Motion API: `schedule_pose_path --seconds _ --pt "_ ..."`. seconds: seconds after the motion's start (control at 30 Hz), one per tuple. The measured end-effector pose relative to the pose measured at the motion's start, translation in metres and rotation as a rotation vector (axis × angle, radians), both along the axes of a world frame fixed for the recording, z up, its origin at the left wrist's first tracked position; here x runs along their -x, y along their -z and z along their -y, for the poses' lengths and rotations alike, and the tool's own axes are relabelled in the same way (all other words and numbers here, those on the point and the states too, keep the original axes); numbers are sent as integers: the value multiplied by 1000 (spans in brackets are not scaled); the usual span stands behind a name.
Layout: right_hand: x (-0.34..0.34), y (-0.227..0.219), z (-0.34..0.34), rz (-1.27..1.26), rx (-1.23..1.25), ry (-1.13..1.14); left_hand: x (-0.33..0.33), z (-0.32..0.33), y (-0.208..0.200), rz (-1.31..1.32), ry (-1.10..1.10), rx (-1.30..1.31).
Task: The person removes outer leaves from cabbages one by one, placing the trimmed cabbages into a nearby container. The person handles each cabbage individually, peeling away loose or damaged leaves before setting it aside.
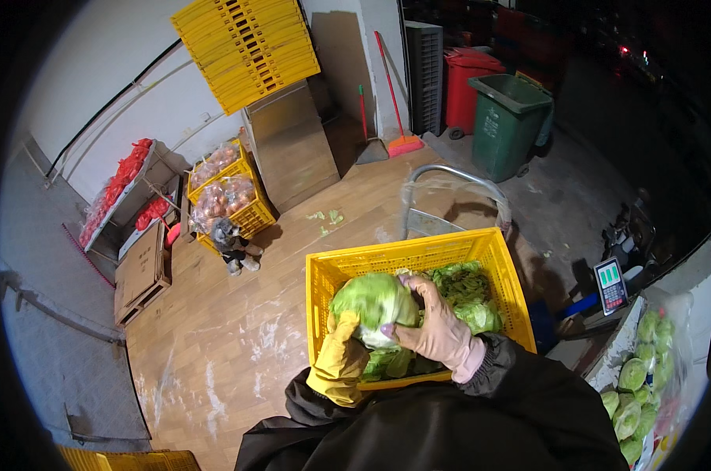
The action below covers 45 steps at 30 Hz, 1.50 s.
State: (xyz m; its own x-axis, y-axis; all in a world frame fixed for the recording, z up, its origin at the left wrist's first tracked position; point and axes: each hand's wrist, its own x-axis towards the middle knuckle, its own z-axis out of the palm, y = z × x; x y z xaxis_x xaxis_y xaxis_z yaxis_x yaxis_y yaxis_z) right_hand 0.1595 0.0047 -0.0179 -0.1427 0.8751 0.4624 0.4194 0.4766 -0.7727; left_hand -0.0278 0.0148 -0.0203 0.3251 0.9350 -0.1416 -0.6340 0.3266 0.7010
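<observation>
Over a yellow plastic crate, I hold a large pale green head of lettuce between both hands. My left hand, in a yellow glove, grips its lower left side. On the other side, my right hand in a pale pink glove has its fingers and thumb curved around the head. Loose green leaves lie inside the crate, to the right of and below the held head. The underside of the lettuce is hidden.
A metal-handled cart stands behind the crate. At right are a digital scale display and bagged green heads. A small dog sits by yellow crates of bagged produce. Green and red bins stand beyond.
</observation>
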Motion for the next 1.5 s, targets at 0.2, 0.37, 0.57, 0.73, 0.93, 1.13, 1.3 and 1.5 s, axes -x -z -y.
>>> schedule_pose_path --seconds 0.2,0.37,0.57,0.73,0.93,1.13,1.3,1.5 --pt "-2 -24 0 -3 -124 -77 4 -4 31 92 22 -47" --pt "-4 -11 -15 -315 188 -70 16 -5 29 -63 31 50" --pt "-16 22 -29 -1342 935 148 -4 -15 22 106 282 188" --pt "-11 42 -15 -1668 912 -212 -19 -40 55 540 302 -297" --pt "7 71 -10 -1753 883 79 -13 -21 60 25 138 119" --pt "-11 90 -13 -1582 694 -295 -22 -11 35 325 270 388" --pt "-22 112 -26 -1757 729 233 -23 -14 42 58 161 174" --pt "-60 120 -32 -1846 552 323 -23 -20 38 -1498 -194 -1062"
